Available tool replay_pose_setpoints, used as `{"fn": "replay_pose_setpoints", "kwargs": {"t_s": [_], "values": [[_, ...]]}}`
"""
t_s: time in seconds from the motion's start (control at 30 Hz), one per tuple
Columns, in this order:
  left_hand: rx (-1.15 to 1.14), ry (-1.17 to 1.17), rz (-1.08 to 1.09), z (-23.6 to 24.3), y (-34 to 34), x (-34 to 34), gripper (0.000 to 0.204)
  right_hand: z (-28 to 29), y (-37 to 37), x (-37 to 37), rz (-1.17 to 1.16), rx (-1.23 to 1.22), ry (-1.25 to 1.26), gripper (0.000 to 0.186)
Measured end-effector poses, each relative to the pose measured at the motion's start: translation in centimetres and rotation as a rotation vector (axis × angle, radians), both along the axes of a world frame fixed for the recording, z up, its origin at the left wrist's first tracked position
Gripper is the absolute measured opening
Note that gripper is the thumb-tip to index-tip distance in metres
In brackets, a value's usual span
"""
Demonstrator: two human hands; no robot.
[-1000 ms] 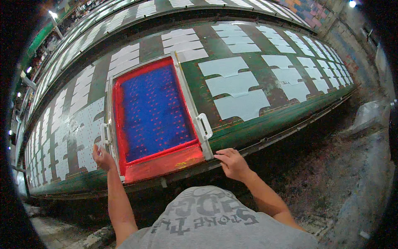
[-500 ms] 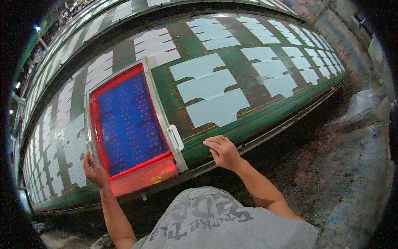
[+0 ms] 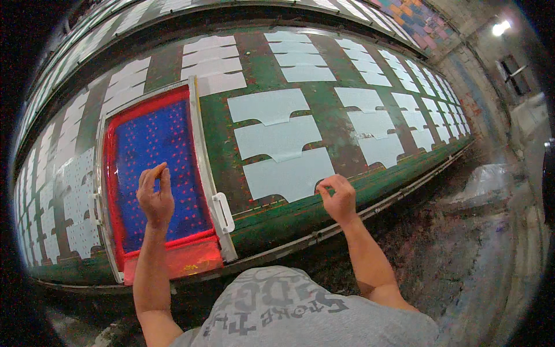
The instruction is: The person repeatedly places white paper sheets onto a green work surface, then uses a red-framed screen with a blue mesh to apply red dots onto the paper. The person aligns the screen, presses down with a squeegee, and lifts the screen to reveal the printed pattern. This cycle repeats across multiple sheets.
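My left hand (image 3: 156,185) is raised over the screen-printing frame (image 3: 228,250), its fingers curled toward the thumb with nothing visible in them. The frame holds a red-bordered blue screen (image 3: 185,162) dotted with red and has a white side handle (image 3: 224,211). My right hand (image 3: 336,194), fingers bent into a loose pinch with nothing visible in it, hovers just right of a pale cut sheet (image 3: 283,173), right of the frame. Similar pale pieces (image 3: 272,136) with curved notches lie in columns on the long green printing table (image 3: 219,127).
Pieces printed with dots (image 3: 78,208) lie left of the frame. A raised rail (image 3: 312,237) runs along the table's near edge. Another long table (image 3: 335,10) runs behind. At right are a crumpled plastic sheet (image 3: 485,180), a grimy floor (image 3: 439,243) and a wall with a lamp (image 3: 500,27).
The frame appears further left in the view. My left hand has risen from the frame's left side to over the blue screen. My right hand has moved right and up, its fingers more curled.
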State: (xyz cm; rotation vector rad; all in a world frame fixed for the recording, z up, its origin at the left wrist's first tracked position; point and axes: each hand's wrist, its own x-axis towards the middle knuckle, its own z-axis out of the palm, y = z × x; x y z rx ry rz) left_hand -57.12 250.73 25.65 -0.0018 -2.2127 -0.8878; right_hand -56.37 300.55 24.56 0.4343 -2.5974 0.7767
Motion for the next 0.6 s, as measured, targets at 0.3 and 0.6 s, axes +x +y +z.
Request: {"fn": "replay_pose_setpoints", "kwargs": {"t_s": [0.3, 0.6], "values": [[0.119, -0.098, -0.023, 0.5, 14.0, -8.8, 0.016, -4.5, 7.1, -19.9, -0.014, 0.016, -0.073, 0.016], [0.168, -0.317, -0.057, -7.3, 22.4, -17.3, 0.021, -9.9, 6.9, -40.0, -0.020, 0.151, -0.265, 0.030]]}}
